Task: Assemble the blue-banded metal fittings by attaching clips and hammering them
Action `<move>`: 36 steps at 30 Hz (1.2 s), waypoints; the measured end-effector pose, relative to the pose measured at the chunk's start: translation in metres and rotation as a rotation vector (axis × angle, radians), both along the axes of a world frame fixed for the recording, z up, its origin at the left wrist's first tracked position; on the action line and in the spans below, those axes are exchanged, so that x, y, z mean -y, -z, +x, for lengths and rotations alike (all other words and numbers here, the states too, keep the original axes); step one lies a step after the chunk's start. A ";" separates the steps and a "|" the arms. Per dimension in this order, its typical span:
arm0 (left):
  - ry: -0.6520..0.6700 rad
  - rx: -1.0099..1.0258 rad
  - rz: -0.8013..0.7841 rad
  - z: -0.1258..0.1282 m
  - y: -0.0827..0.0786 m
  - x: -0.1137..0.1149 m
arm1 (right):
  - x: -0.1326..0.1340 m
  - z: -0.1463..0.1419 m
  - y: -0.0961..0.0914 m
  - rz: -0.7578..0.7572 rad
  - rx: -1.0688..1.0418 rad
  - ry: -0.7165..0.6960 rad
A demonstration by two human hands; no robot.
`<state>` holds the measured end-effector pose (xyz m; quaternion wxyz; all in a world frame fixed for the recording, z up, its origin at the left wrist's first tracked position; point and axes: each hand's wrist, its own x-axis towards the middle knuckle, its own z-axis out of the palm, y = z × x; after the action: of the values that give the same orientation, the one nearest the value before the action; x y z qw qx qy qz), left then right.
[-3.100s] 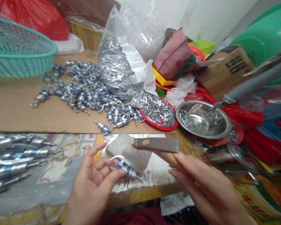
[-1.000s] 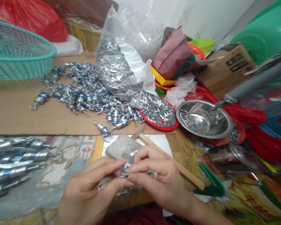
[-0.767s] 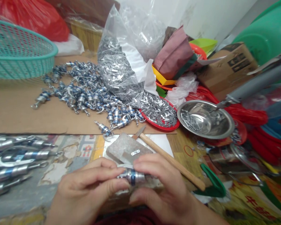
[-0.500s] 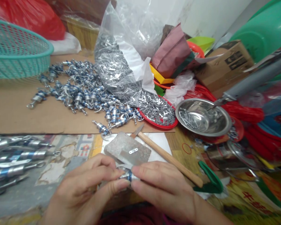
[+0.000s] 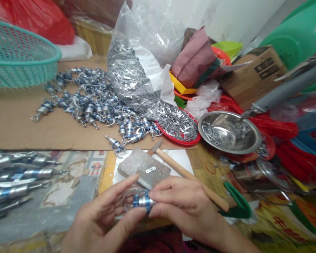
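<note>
Silver-and-blue cylindrical metal fitting between hands, near side of grey stone block; long axis roughly left–right; right hand pinching right end; left hand nearer other end, grip wide, loosely cupped

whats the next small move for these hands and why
Probably lower the blue-and-silver part toward the small metal plate: the right hand already pinches the part at one end, the left hand is loosely open around the other, and the plate lies flat on the stone-like block just beyond them.
</note>
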<state>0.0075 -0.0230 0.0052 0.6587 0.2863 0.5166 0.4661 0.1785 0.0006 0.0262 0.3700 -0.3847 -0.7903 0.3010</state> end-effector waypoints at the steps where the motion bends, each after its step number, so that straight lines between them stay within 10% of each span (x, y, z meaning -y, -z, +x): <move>1: -0.002 -0.012 0.012 0.001 -0.001 -0.002 | -0.005 0.001 -0.001 0.012 0.034 0.025; 9: 0.048 -0.090 0.053 0.003 0.001 -0.017 | -0.049 0.005 0.006 0.051 0.302 0.123; 18: 0.022 -0.078 0.046 0.001 0.007 -0.017 | -0.039 0.011 -0.001 0.198 0.737 0.086; 25: 0.022 -0.161 0.059 0.001 0.007 -0.013 | -0.020 0.007 -0.010 0.115 0.379 0.049; 36: 0.010 -0.036 0.075 0.001 0.009 -0.017 | -0.030 0.000 -0.017 -0.232 0.405 -0.058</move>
<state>0.0085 -0.0064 -0.0042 0.6403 0.3219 0.5092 0.4766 0.1789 0.0306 0.0433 0.1482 -0.4543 -0.8193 0.3169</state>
